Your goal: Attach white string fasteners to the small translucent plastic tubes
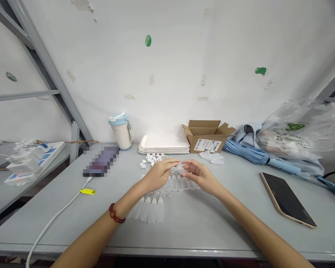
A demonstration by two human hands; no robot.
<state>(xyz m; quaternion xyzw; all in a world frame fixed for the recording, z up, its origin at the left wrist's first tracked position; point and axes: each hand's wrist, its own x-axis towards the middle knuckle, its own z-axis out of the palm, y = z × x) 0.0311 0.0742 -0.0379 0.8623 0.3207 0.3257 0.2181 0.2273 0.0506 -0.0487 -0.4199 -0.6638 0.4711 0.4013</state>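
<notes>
Over the middle of the table, my left hand [159, 174] points right with its fingers pressed together; what is in its grip, if anything, is hidden. Facing it, my right hand [200, 176] has curled fingers around a small translucent plastic bottle [181, 169], which is near my left fingertips. Below and behind the hands lies a back row of translucent bottles [180, 184], partly covered by my fingers. A front row of similar bottles [153, 210] with thin white loops at their tops lies closer to me. Small white caps [153, 159] are heaped beyond my left hand.
Several loose translucent bottles [212, 158] lie before an open cardboard box [206, 139]. Stacked white trays [164, 144] and a cup [121, 132] stand by the wall. A phone [287, 199], blue umbrella [248, 152] and plastic bag [296, 130] lie right; a cable [58, 213] runs left.
</notes>
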